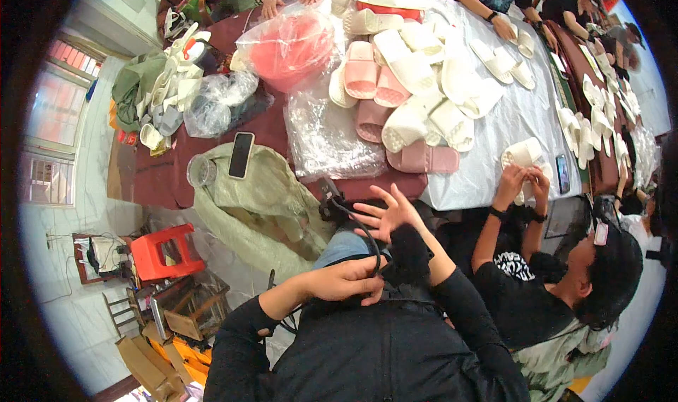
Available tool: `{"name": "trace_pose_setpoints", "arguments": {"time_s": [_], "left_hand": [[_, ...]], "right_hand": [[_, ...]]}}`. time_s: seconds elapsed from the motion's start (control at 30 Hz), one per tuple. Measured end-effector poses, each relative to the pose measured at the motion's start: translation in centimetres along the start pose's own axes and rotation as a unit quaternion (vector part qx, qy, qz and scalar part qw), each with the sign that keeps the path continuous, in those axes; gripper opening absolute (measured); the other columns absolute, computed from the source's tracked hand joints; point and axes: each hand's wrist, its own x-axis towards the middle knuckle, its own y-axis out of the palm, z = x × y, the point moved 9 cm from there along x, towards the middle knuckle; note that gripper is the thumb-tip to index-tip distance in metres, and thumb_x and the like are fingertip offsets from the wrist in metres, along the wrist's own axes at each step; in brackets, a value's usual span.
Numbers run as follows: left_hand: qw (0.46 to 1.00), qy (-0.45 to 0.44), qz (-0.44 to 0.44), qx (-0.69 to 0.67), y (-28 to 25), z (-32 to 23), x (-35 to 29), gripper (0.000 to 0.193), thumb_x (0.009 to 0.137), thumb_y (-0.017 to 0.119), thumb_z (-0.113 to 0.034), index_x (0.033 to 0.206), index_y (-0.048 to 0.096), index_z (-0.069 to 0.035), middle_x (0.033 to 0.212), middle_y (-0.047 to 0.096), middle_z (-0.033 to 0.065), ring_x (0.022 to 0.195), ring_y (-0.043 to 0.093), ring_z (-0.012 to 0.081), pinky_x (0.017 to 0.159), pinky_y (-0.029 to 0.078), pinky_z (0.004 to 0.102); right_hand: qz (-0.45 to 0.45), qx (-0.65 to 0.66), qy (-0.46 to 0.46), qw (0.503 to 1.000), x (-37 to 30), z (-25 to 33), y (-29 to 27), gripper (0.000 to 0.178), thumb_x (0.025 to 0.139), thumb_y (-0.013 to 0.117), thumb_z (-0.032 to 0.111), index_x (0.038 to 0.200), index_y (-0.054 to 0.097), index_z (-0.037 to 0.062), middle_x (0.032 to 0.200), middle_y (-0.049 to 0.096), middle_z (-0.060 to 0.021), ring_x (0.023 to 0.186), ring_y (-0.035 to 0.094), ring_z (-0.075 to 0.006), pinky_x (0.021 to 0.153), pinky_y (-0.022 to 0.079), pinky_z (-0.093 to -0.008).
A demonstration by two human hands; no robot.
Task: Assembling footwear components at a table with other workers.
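My left hand [346,280] is closed around a thin black cable [367,241], close to my chest. The cable runs up to a small black device [329,204] at the table's near edge. My right hand [385,213] is raised just beyond it with fingers spread; the cable passes beside the palm and nothing is gripped. A black fuzzy clump [409,255] sits against my right forearm. Both arms are in black sleeves.
The table [494,133] carries a pile of white slippers [424,63] and pink slippers [367,77], clear plastic bags [328,137] and a bagged red item [291,45]. A phone [241,155] lies on a green sack [261,204]. A person at my right holds a white slipper [522,155]. A red stool [164,252] stands on the floor.
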Motion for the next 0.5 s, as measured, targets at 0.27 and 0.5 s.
{"name": "trace_pose_setpoints", "arguments": {"time_s": [0.27,0.5], "left_hand": [[0.999,-0.039,-0.02,-0.024,-6.1,-2.9,-1.1,0.019,0.097,0.039,-0.017,0.113,0.04,-0.006,0.071,0.054,0.0029,0.064,0.049,0.0107,0.065,0.039,0.0242],[0.974,-0.046,-0.196,-0.102,-14.2,-1.6,-1.7,0.019,0.094,0.046,-0.022,0.104,0.047,-0.005,0.078,0.062,0.0046,0.072,0.055,0.0092,0.07,0.041,0.0238]], "right_hand": [[-0.092,0.017,-0.031,0.995,13.7,3.8,2.2,0.054,0.084,0.058,0.045,0.124,0.037,0.0154,0.116,0.038,-0.0141,0.112,0.043,-0.0444,0.089,0.043,-0.0571],[-0.04,-0.002,-0.146,0.988,19.2,7.4,2.4,0.037,0.087,0.057,0.031,0.11,0.037,0.0098,0.121,0.046,-0.0237,0.092,0.06,-0.0317,0.066,0.054,-0.0369]]}}
